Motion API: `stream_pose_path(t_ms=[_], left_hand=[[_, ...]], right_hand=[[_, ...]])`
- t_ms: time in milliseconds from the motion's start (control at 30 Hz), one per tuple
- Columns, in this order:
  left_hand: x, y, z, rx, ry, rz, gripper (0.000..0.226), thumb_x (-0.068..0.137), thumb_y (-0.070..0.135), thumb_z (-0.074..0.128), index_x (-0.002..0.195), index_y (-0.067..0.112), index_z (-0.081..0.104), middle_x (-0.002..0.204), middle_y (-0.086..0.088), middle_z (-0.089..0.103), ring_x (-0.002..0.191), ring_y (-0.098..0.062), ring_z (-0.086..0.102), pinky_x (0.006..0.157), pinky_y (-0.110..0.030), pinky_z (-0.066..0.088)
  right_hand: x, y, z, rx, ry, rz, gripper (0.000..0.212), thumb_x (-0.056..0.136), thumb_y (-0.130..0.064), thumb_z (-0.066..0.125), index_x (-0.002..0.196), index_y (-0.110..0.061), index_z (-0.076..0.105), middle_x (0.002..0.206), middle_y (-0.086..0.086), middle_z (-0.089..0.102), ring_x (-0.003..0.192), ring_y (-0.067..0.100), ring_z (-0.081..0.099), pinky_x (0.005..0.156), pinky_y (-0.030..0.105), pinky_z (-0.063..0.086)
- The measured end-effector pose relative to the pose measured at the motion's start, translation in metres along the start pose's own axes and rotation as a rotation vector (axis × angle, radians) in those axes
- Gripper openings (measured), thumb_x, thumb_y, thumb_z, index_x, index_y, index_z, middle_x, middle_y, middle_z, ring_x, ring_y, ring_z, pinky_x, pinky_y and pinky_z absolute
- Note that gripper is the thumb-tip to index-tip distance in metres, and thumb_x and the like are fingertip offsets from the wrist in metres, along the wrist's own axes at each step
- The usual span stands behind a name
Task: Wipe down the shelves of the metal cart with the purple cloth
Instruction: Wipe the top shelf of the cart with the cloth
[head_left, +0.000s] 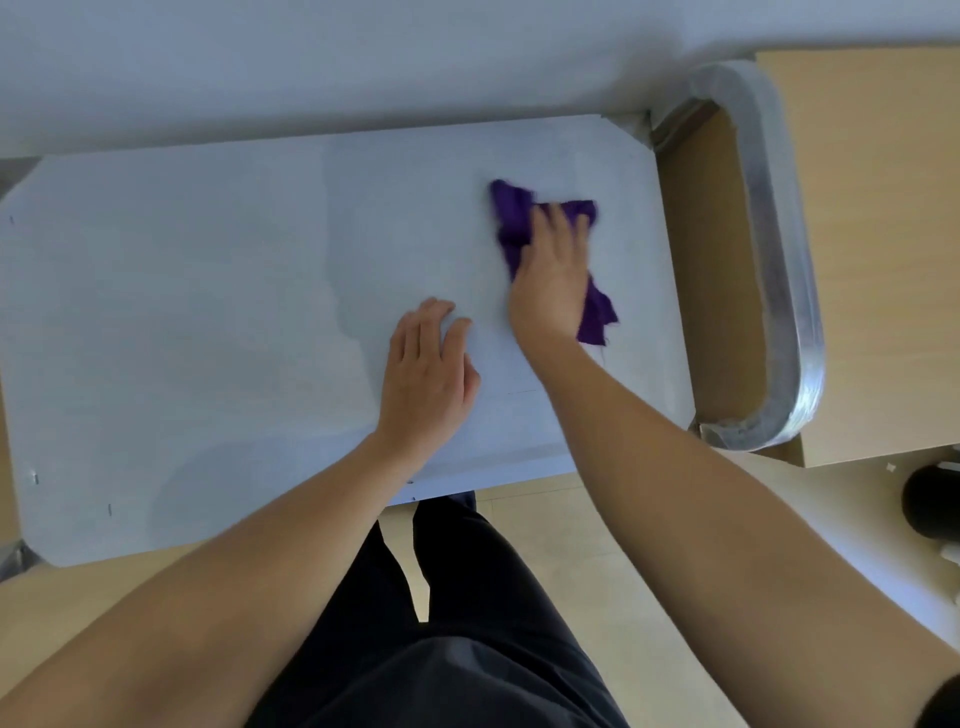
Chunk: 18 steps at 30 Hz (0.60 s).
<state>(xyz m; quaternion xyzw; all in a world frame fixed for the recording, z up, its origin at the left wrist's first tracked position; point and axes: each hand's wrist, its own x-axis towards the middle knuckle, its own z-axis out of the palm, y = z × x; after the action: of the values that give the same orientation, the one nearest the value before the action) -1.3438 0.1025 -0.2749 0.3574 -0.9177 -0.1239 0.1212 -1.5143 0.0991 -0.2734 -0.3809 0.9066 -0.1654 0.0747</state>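
Note:
The metal cart's top shelf (208, 291) is a pale, flat sheet filling the middle of the head view. A crumpled purple cloth (511, 213) lies on its right part. My right hand (553, 270) presses flat on the cloth with straight fingers, and cloth shows beyond the fingertips and beside the wrist. My left hand (428, 374) rests flat on the bare shelf just left of it, fingers straight, near the front edge. Lower shelves are hidden under the top one.
The cart's curved metal handle (779, 260) loops off the right end. A light wooden cabinet (872, 234) stands beyond it. A dark round object (930, 501) sits on the floor at right. A white wall runs behind the cart. My dark trousers are below.

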Motion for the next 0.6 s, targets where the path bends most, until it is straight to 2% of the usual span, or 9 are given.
stream_pose_path(t_ms=[67, 167, 233, 333, 467, 533, 600], left_hand=[[0.01, -0.007, 0.002, 0.014, 0.01, -0.003, 0.034, 0.085, 0.005, 0.048, 0.116, -0.001, 0.06, 0.128, -0.022, 0.055, 0.127, -0.038, 0.049, 0.107, -0.047, 0.039], [0.012, -0.014, 0.006, 0.015, 0.009, 0.003, 0.034, 0.088, 0.006, 0.045, 0.119, -0.001, 0.059, 0.131, -0.022, 0.054, 0.129, -0.037, 0.047, 0.108, -0.047, 0.038], [0.011, -0.013, 0.008, 0.008, 0.008, 0.005, 0.035, 0.089, 0.007, 0.044, 0.12, -0.002, 0.058, 0.132, -0.022, 0.053, 0.131, -0.036, 0.044, 0.109, -0.047, 0.037], [0.013, -0.009, 0.01, 0.005, -0.008, -0.007, 0.035, 0.09, 0.009, 0.043, 0.12, -0.002, 0.058, 0.133, -0.022, 0.052, 0.132, -0.036, 0.043, 0.109, -0.047, 0.036], [0.014, -0.009, 0.011, 0.007, -0.017, -0.01, 0.035, 0.09, 0.009, 0.042, 0.119, -0.002, 0.058, 0.133, -0.022, 0.052, 0.132, -0.037, 0.043, 0.109, -0.048, 0.036], [0.014, -0.008, 0.01, 0.014, -0.018, -0.012, 0.035, 0.09, 0.009, 0.042, 0.119, -0.002, 0.058, 0.133, -0.023, 0.052, 0.132, -0.037, 0.043, 0.109, -0.047, 0.036], [0.014, -0.009, 0.009, 0.017, -0.023, -0.009, 0.036, 0.09, 0.008, 0.042, 0.12, -0.002, 0.058, 0.133, -0.023, 0.052, 0.132, -0.037, 0.044, 0.11, -0.047, 0.035]], right_hand=[[-0.005, -0.008, 0.007, 0.06, -0.057, -0.155, 0.047, 0.095, -0.006, 0.042, 0.142, -0.01, 0.043, 0.15, 0.01, 0.041, 0.144, 0.036, 0.023, 0.118, 0.042, 0.024], [0.003, 0.014, -0.001, 0.058, -0.098, -0.275, 0.042, 0.099, -0.013, 0.04, 0.141, -0.012, 0.045, 0.149, 0.009, 0.042, 0.144, 0.032, 0.026, 0.118, 0.038, 0.024], [0.016, 0.039, -0.011, 0.028, -0.048, -0.228, 0.043, 0.098, -0.013, 0.041, 0.141, -0.013, 0.045, 0.148, 0.009, 0.043, 0.143, 0.031, 0.028, 0.119, 0.039, 0.022], [0.037, 0.074, -0.022, 0.031, 0.034, -0.047, 0.043, 0.099, -0.011, 0.038, 0.143, -0.009, 0.042, 0.15, 0.011, 0.04, 0.144, 0.033, 0.024, 0.121, 0.04, 0.017], [0.044, 0.059, -0.016, -0.024, 0.072, 0.14, 0.049, 0.097, -0.005, 0.038, 0.146, -0.012, 0.035, 0.154, 0.008, 0.032, 0.146, 0.033, 0.016, 0.122, 0.039, 0.009], [0.036, 0.027, -0.005, -0.018, 0.041, 0.067, 0.054, 0.093, -0.002, 0.044, 0.146, -0.01, 0.036, 0.153, 0.01, 0.034, 0.145, 0.036, 0.019, 0.122, 0.042, 0.011], [0.025, -0.004, 0.011, 0.025, -0.008, -0.122, 0.054, 0.09, -0.001, 0.047, 0.143, -0.009, 0.042, 0.149, 0.012, 0.041, 0.143, 0.038, 0.024, 0.119, 0.044, 0.02]])
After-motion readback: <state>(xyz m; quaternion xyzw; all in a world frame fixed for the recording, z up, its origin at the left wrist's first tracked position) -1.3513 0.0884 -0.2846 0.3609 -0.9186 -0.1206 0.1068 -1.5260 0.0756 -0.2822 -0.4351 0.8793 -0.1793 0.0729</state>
